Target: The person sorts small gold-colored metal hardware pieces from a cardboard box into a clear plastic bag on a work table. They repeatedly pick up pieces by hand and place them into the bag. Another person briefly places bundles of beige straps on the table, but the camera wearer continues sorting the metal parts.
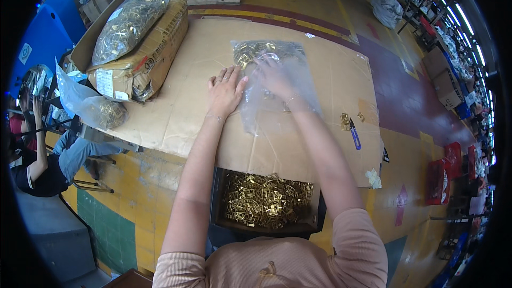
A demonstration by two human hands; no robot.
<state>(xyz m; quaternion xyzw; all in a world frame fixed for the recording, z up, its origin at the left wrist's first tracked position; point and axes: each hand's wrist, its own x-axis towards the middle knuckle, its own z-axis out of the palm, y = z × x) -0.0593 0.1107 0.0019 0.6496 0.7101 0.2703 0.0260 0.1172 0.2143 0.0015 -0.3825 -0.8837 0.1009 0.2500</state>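
On the cardboard-covered table (186, 96) lies a clear plastic bag (298, 82) with gold-coloured metal buckles (245, 56) gathered at its far end. My left hand (225, 90) rests flat with fingers apart at the bag's left edge. Under the hazy plastic, apparently inside the bag, my right hand (274, 77) reaches toward the buckles. Its fingers look stretched out, though the film blurs them. Close to my body, an open box (215, 202) holds a heap of gold buckles (266, 200), partly beneath the table's front edge.
A taped carton (160, 48) at left carries a full bag of buckles (128, 24). Another partly filled bag (101, 109) hangs near the left edge. Loose buckles (345, 121) lie beside a blue-handled pointed tool (355, 136) at right. A seated person (45, 162) is at far left.
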